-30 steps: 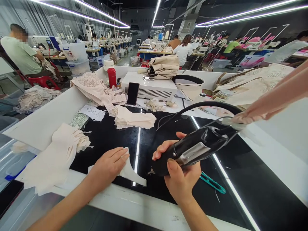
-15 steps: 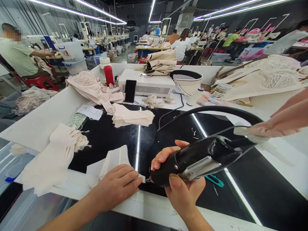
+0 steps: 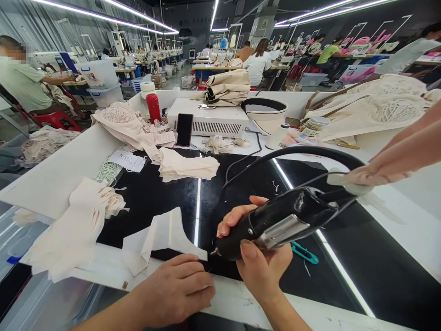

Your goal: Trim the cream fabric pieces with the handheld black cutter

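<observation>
My right hand [image 3: 257,255] grips a black handheld tool [image 3: 275,220] with a metal plate and a thick black cable [image 3: 310,154]; its tip points down at the black table top [image 3: 165,193]. My left hand [image 3: 175,289] rests knuckles up on the white front edge [image 3: 241,303], fingers curled; whether they hold anything is hidden. Just beyond the left hand lies a cream fabric piece [image 3: 161,236], partly folded. Another person's arm [image 3: 396,158] reaches in from the right above the cable.
A stack of cream fabric pieces [image 3: 188,166], a heap of cut pieces [image 3: 82,220], a phone [image 3: 184,129], a white machine box [image 3: 210,117], a red bottle [image 3: 153,108] and teal snips [image 3: 305,253] lie on the table. Workers sit at sewing stations behind.
My left hand has slid off the fabric piece toward me onto the table's front edge. The fabric piece now lies uncovered. The tool has stayed near the piece's right corner.
</observation>
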### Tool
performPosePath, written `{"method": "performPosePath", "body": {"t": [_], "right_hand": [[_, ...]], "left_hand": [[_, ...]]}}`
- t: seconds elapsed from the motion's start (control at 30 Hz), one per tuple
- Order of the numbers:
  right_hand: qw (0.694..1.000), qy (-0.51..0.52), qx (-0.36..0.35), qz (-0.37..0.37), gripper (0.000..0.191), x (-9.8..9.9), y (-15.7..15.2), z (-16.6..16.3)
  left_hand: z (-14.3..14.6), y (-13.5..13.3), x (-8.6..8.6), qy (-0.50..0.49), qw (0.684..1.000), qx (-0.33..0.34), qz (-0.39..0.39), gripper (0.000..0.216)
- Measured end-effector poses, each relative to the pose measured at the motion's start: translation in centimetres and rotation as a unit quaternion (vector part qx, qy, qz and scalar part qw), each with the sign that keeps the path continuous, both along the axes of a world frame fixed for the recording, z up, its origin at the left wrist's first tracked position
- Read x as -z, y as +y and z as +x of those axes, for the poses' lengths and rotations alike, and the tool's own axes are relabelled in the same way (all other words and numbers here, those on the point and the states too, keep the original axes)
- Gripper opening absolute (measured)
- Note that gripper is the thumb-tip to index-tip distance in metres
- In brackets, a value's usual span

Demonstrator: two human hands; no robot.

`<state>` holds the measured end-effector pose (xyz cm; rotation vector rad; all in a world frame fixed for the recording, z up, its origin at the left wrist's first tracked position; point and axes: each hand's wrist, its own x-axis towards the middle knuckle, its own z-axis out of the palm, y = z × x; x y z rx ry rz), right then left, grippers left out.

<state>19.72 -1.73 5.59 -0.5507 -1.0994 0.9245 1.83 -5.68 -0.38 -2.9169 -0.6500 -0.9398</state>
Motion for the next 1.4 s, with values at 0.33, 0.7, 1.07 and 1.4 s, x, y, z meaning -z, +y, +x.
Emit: {"method": "performPosePath", "body": {"t": [0.33,0.7,1.07,1.4], "right_hand": [[1.0,-0.004,-0.003,0.007,0.042,0.0,0.1,-0.4],[1.0,-0.013,0.016,0.003,0.043,0.0,0.3,-0.5],[1.0,0.002,0.02,0.01,0.042,0.3,0.8,-0.9],[1.0,0.007,0.016,0.01,0.042,0.4,1.1,-1.2]], "left_hand": [[-1.5,1.7,-0.3,0.029,0.997,-0.067,0.02,0.019],[-2.0,2.5,0.3,0.054,0.995,-0.08,0.007,0.02],[-1.8,2.7,-0.1,0.026,0.997,-0.07,-0.005,0.024],[-1.7,2.7,0.0,0.023,0.997,-0.072,-0.013,0.03]]}}
